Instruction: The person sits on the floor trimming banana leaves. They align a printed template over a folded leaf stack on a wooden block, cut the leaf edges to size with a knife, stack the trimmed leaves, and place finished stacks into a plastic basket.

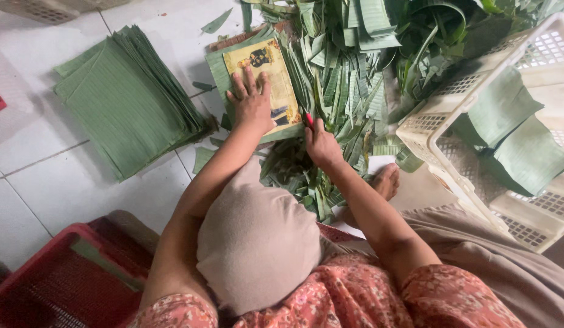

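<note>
The fingers of the left hand (253, 103) were spread wide and laid flat, palm down, on a yellow printed card (264, 76); nothing was gripped, the card was only pressed down. The card lay on a small stack of cut green leaf pieces (220, 70), whose edges showed on its left side and along its near end. The left forearm was stretched forward from the body, past a raised knee covered in beige cloth (258, 240).

The fingers of the right hand (321, 144) were curled shut around a red-handled tool (309, 119), of which only the red tip could be seen above the knuckles; its blade could not be made out. The hand was placed just beside the near right corner of the card, at the edge of the leaf stack. The right forearm was extended diagonally from the lower right.

The card's long axis ran away from the person, tilted slightly so that the far end leaned to the left.

To the right of the card a loose heap of leaf strips (349, 79) was piled. A larger stack of cut leaf sheets (127, 100) was set on the white tiled floor (45, 182) to the left, well apart from the hands. A cream plastic basket (452, 91) with folded leaves was placed at the right, and a red basket (57, 279) at the lower left.
</note>
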